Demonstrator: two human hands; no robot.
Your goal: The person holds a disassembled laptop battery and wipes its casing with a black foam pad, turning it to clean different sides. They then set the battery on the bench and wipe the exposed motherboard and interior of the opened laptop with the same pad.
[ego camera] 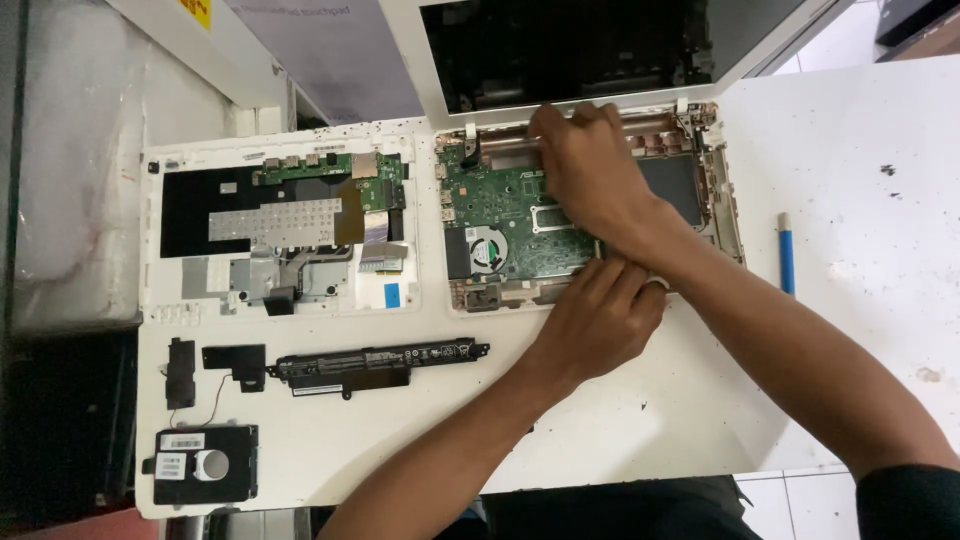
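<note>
1. Head view, centre of the frame: an opened white laptop base lies on a white table, its green mainboard exposed, with a round fan at the lower left of the board. The screen lid stands open at the top edge of the frame.
2. Right hand: reaches in from the lower right, across the base, to the hinge area at the upper edge of the mainboard. The fingers are curled down and close together, with the tips on the metal hinge bar. Whether they pinch anything cannot be told.
3. Left hand: rests at the lower edge of the base, fingers bent and drawn together, touching the frame rim just below the board. Nothing can be seen held in it; the fingertips are partly hidden by the right forearm.
4. The right wrist and forearm cover the right-hand part of the mainboard.
5. Left of the base, just beside it: the removed white keyboard cover, lying underside up, with a small green board along its top.
6. Lower left: a long black battery, two black speakers joined by a thin wire, and a black hard drive.
7. Right of the frame: a blue-and-white tool, well apart from both hands.
</note>
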